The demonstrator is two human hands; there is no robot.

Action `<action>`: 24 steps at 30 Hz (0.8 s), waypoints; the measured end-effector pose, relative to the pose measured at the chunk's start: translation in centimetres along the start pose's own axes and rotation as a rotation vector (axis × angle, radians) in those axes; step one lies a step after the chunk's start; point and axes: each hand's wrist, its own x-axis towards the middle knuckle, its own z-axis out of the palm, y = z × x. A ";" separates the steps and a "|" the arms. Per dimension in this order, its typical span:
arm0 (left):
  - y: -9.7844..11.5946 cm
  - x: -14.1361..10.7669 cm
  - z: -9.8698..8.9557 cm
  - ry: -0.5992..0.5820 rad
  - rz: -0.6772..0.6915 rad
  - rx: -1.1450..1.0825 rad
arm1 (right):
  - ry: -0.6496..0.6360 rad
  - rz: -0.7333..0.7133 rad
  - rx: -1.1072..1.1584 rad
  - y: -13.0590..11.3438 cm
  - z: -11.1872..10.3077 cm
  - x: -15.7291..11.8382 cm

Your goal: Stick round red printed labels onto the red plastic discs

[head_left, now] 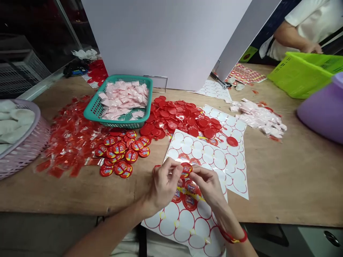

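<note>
Above a sticker sheet (182, 225), a round red disc with a printed label (186, 170) is held between both hands. My left hand (166, 184) pinches its left side with thumb and forefinger. Another red edge shows behind that hand, mostly hidden. The fingertips of my right hand (210, 184) are closed on the disc's right edge. Several printed red round stickers (190, 201) remain on the sheet below, among outlines of peeled circles. To the left lies a pile of labelled red discs (120, 151); plain red discs (182, 116) are heaped behind the sheet.
A green basket (118, 123) holds small pink packets. Red clear-wrapped packets (75, 139) spread beside it. A pink basket (40, 132) stands far left. More pink packets (262, 117), a purple container (321, 107) and a lime basket (292, 78) near another person's hand (312, 48) are right.
</note>
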 end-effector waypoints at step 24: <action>-3.6 1.5 -7.0 -0.402 0.472 1.069 | -0.259 -0.344 -0.913 1.5 -0.7 -2.4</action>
